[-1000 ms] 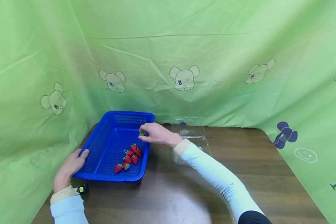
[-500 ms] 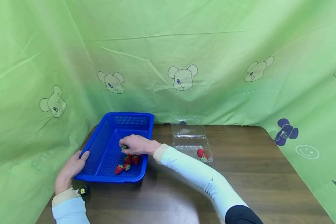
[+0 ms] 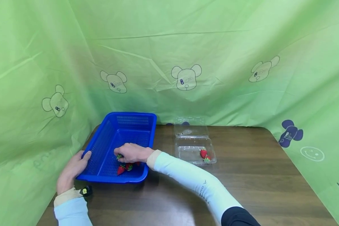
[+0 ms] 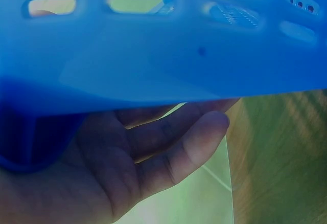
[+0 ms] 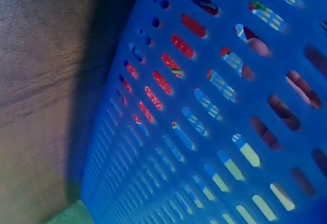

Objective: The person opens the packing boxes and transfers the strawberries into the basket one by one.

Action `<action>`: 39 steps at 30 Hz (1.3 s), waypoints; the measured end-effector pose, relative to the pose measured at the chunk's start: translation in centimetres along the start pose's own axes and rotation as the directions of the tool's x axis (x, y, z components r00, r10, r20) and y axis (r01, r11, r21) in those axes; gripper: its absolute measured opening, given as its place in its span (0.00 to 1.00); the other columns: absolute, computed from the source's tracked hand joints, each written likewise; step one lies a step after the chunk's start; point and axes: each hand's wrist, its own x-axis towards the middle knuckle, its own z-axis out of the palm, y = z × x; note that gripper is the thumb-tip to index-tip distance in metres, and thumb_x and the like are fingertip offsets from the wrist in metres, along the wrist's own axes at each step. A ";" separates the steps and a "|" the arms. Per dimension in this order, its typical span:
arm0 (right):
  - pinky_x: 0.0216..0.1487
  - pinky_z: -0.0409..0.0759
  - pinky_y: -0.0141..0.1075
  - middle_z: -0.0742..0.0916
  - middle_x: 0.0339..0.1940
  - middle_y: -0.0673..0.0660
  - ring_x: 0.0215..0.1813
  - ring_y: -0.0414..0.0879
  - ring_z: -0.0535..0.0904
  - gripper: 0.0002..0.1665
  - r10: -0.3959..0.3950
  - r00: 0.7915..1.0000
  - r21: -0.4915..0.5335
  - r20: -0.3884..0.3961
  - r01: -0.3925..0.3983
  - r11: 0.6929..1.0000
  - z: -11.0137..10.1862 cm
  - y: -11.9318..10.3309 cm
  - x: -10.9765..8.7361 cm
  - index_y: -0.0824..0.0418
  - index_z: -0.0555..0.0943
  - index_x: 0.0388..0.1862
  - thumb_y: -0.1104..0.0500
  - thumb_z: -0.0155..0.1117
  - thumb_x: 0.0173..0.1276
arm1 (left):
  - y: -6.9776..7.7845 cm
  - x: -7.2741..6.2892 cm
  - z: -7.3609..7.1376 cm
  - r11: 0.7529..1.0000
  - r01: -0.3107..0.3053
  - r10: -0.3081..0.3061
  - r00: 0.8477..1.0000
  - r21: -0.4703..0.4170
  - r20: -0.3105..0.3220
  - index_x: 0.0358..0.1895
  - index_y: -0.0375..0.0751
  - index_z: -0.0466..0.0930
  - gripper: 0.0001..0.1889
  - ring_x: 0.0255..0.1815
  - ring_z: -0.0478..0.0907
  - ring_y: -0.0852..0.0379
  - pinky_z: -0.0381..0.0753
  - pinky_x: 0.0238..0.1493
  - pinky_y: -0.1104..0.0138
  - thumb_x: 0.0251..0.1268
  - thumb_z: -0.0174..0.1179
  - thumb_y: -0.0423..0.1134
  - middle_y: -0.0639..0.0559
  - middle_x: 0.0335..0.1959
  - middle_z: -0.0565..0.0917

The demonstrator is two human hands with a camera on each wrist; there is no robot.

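Observation:
A blue slotted plastic basket (image 3: 132, 114) stands at the left of the table. My left hand (image 3: 74, 164) grips its near-left rim, thumb over the top; in the left wrist view my fingers (image 4: 168, 152) lie beneath the edge. Down inside the basket, my right hand (image 3: 132, 153) pinches a strawberry (image 3: 119, 156), of which mainly the green leaves show. Several strawberries (image 3: 121, 170) lie close below that hand, partly hidden by it. The right wrist view looks through the slotted basket wall (image 5: 153, 157), with red strawberries (image 5: 153, 97) behind it.
A clear plastic clamshell box (image 3: 192, 137) stands with its lid raised, right of the basket. Two strawberries (image 3: 203, 153) are visible at its right end. Brown wooden table (image 3: 248, 169) extends to the right. A green curtain (image 3: 214, 47) encloses the back and sides.
My right hand has moved left and down, from above the basket's right rim into the basket, carrying the strawberry. That uncovers the strawberries in the clear box. My left hand keeps its grip.

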 end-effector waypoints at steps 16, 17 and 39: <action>0.33 0.76 0.25 0.86 0.39 0.44 0.33 0.37 0.81 0.10 0.059 0.993 -0.048 0.105 -0.054 0.997 0.8 -0.4 0.5 0.49 0.81 0.53 0.51 0.61 0.78 | -0.4 0.0 -0.2 1.000 0.015 -0.015 1.000 0.013 -0.007 0.70 0.21 0.59 0.38 0.55 0.76 0.36 0.74 0.53 0.53 0.84 0.28 0.58 0.23 0.60 0.74; 0.35 0.76 0.25 0.86 0.40 0.45 0.33 0.36 0.80 0.11 0.054 0.994 -0.044 0.098 -0.050 0.998 0.8 -0.4 0.5 0.50 0.81 0.54 0.51 0.61 0.78 | -0.4 0.0 -0.2 1.000 0.014 -0.014 1.000 0.012 -0.007 0.70 0.21 0.59 0.38 0.55 0.76 0.36 0.74 0.53 0.52 0.84 0.28 0.58 0.23 0.60 0.74; 0.36 0.70 0.26 0.78 0.28 0.46 0.31 0.37 0.72 0.09 -0.045 0.911 -0.008 -0.410 0.046 0.999 -5.5 2.0 -5.3 0.54 0.74 0.28 0.64 0.59 0.68 | -0.2 0.2 0.1 0.999 -0.027 0.028 0.999 0.041 -0.027 0.68 0.19 0.62 0.36 0.54 0.76 0.35 0.74 0.54 0.49 0.84 0.29 0.55 0.22 0.57 0.76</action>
